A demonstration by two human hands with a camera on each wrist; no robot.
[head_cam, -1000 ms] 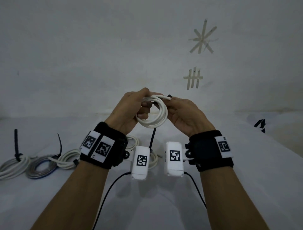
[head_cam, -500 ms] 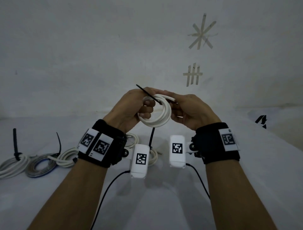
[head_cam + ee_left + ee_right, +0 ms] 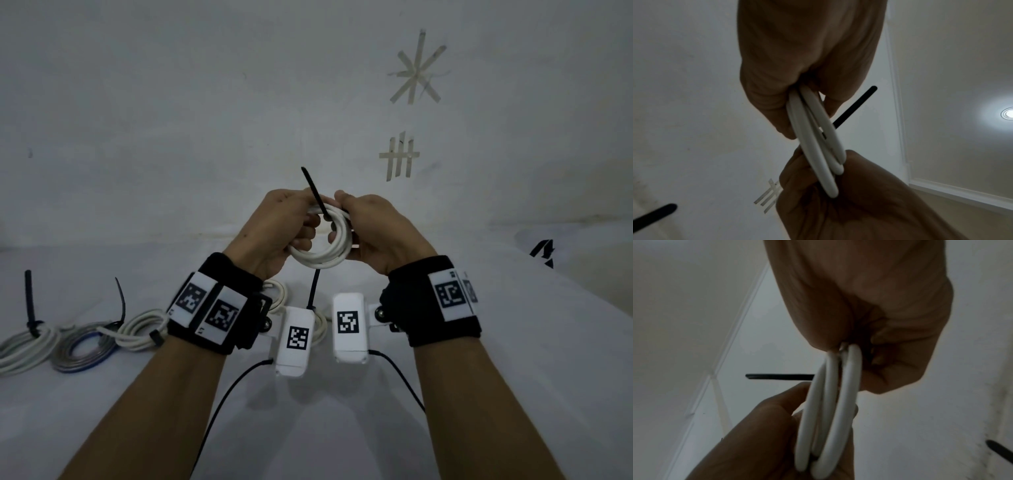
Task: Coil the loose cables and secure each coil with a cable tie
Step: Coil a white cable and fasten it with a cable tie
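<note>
The white cable coil (image 3: 323, 245) hangs in the air between both hands, above the table (image 3: 513, 342), and the black cable tie (image 3: 315, 195) through it now stands steeper than a moment ago, its free end pointing up and slightly left. The left hand (image 3: 274, 233) curls round the coil's left side. The right hand (image 3: 376, 229) pinches its upper right, beside the tie.

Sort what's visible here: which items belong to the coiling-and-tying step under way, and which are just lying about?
In use:
- white cable coil, held up by left hand and right hand
- black cable tie poking up through the coil

Lying about:
- tied coils on the table at left
- another coil below the hands
- tape marks on the wall
</note>
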